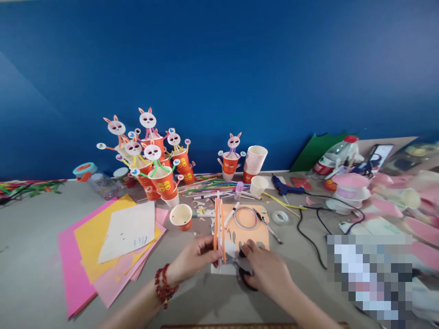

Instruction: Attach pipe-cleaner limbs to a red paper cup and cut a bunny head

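Observation:
My left hand point(194, 257) is closed around a small upright bunch of orange and white pipe cleaners point(219, 224). In my right hand point(267, 265) is a pair of scissors point(247, 279) with black handles. The blades point left and reach the bunch near my left fingertips; whether they are parted is hard to see. Beneath both hands lie a peach paper sheet point(248, 235) and white paper. A ring-shaped coil point(246, 218), a white marker point(232, 213) and a pen-like craft knife point(272, 228) rest on or beside the peach sheet.
Paper cups with rabbit figures point(161, 180) stand at the back left. Coloured paper point(82, 256) lies left, near an orange cup point(181, 217). Behind are a cup stack point(255, 160) and loose pipe cleaners point(209, 187). A glue gun point(286, 186) and black cable point(300, 233) are right.

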`<state>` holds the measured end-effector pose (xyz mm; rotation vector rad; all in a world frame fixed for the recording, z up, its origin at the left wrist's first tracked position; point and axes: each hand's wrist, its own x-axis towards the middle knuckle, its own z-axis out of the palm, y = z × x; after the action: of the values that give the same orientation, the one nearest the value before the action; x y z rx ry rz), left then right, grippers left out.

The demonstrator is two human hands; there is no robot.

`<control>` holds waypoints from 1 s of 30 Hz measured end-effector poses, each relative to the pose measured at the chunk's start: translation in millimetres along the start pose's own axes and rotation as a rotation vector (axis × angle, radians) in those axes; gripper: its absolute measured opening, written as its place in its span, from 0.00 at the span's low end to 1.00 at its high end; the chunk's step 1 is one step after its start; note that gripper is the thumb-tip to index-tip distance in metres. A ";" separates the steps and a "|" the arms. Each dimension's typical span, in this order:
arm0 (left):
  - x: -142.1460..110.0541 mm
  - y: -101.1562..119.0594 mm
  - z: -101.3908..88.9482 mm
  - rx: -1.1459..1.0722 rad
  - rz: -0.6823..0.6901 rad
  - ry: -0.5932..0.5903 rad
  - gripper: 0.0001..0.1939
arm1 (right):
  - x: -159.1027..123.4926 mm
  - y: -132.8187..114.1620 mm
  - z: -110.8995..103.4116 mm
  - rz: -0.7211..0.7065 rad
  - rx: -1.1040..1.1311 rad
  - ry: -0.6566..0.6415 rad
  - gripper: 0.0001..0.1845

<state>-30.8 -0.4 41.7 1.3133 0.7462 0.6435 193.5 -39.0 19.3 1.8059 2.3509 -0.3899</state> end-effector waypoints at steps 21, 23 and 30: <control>-8.6 -12.2 16.3 0.106 -0.024 0.050 0.19 | 42.6 -23.4 -17.4 -0.240 1.455 0.129 0.23; -10.6 -9.4 17.3 0.208 -0.009 0.080 0.18 | 41.8 -22.4 -17.0 -0.229 1.436 0.158 0.23; -11.4 0.7 21.5 0.473 0.005 0.162 0.17 | 39.8 -16.4 -14.2 -0.208 1.480 0.142 0.22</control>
<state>-20.9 -22.2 45.8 1.7062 1.0720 0.6025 167.8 -2.0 23.7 1.8644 2.4000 -2.5884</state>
